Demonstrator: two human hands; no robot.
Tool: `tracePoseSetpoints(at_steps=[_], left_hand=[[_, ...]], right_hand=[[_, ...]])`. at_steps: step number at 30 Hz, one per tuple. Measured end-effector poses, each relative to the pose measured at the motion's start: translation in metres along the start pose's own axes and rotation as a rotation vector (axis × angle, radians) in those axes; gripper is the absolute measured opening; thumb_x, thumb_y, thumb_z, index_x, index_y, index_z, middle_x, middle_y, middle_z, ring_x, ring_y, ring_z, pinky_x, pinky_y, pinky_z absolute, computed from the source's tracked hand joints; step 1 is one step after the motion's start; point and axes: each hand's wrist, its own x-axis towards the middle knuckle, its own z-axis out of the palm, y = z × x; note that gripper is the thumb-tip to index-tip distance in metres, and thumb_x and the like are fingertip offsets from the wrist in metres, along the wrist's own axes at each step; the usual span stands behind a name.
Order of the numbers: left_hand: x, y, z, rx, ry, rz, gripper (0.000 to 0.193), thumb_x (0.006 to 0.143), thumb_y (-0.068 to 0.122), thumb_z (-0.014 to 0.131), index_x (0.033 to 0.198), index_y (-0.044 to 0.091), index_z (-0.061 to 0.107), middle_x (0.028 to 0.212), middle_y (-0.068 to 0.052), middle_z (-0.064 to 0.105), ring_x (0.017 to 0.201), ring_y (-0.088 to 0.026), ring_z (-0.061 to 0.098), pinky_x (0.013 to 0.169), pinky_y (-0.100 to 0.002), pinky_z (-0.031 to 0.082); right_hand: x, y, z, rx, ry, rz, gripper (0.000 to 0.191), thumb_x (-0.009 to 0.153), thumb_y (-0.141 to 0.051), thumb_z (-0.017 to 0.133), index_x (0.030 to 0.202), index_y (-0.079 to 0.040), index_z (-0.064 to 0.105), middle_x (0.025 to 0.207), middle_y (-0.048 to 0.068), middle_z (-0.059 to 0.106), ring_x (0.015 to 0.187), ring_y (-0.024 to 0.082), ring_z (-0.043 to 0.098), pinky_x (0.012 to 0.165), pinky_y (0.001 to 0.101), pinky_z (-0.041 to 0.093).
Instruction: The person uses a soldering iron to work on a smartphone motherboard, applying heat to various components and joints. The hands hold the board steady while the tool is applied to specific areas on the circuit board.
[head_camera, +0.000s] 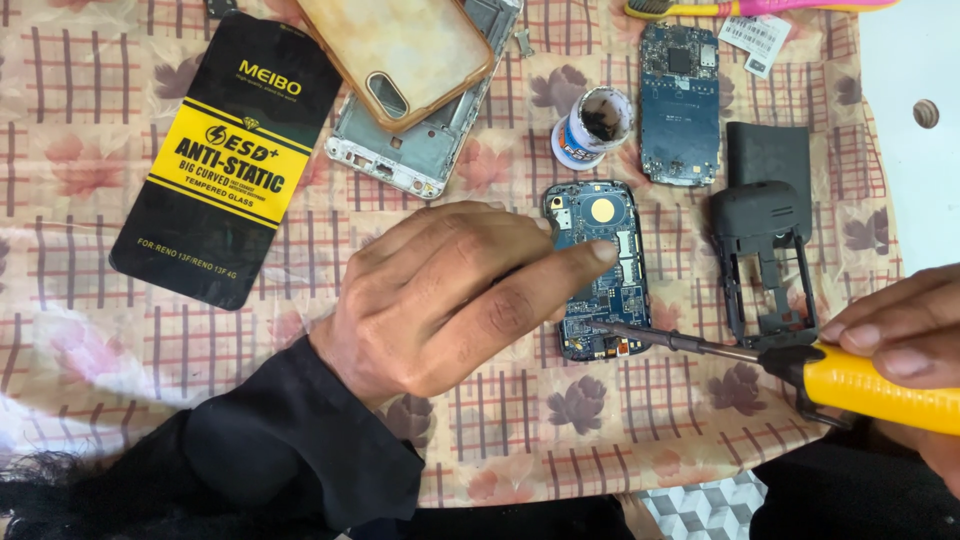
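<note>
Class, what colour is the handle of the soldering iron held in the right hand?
Yellow. The soldering iron handle in the right hand shows best in the head view.

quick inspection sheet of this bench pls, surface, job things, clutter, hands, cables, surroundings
surface: checked cloth with leaf print covers the table.
job's things: blue circuit board lies flat; soldering iron with yellow handle has its tip at the board's lower edge.
clutter: second circuit board, small open flux pot, black phone housing, silver phone frame under an orange phone case, black and yellow screen protector packet, toothbrush.
grippers: left hand presses a finger on the blue board; right hand grips the iron.
cables: nothing seen.
surroundings: white surface at the right; patterned floor below.
</note>
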Motion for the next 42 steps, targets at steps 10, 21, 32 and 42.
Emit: tracePoseSetpoints(at_steps=[10, 21, 32, 42], left_hand=[[0.0, 0.0, -0.001, -0.004, -0.004, -0.008, 0.03, 0.098, 0.005, 0.079, 0.125, 0.005, 0.067, 0.106, -0.005, 0.063, 0.099, -0.018, 0.071, 0.091, -0.036, 0.066], [0.002, 0.001, -0.002, -0.008, -0.002, -0.02, 0.03, 0.097, 0.006, 0.08, 0.124, 0.005, 0.067, 0.106, -0.005, 0.064, 0.1, -0.019, 0.072, 0.09, -0.036, 0.066], [0.0, 0.0, 0.0, -0.007, 0.002, -0.012, 0.03, 0.098, 0.007, 0.079, 0.125, 0.005, 0.067, 0.108, -0.005, 0.063, 0.1, -0.019, 0.072, 0.091, -0.036, 0.066], [0.0, 0.0, 0.001, 0.002, 0.006, -0.013, 0.029, 0.098, 0.007, 0.08, 0.125, 0.005, 0.067, 0.107, -0.005, 0.063, 0.099, -0.019, 0.072, 0.09, -0.036, 0.067]], right_hand=[[-0.023, 0.036, -0.009, 0.062, -0.012, -0.075, 0.05, 0.08, -0.033, 0.082, 0.126, -0.028, 0.06, 0.12, -0.003, 0.069, 0.106, 0.012, 0.074, 0.091, 0.0268, 0.068], [-0.042, 0.042, 0.0, 0.008, 0.093, -0.098, 0.066, 0.068, -0.013, 0.093, 0.123, -0.028, 0.059, 0.12, -0.005, 0.069, 0.103, 0.01, 0.076, 0.084, 0.0237, 0.071], [0.009, 0.014, -0.002, -0.067, -0.067, -0.104, 0.062, 0.09, -0.066, 0.071, 0.124, -0.017, 0.054, 0.114, -0.001, 0.064, 0.1, 0.014, 0.073, 0.085, 0.0316, 0.069], [0.011, 0.05, -0.017, -0.009, -0.182, -0.366, 0.081, 0.085, -0.08, 0.065, 0.133, -0.016, 0.056, 0.124, -0.002, 0.065, 0.115, 0.012, 0.073, 0.095, 0.0307, 0.069]])
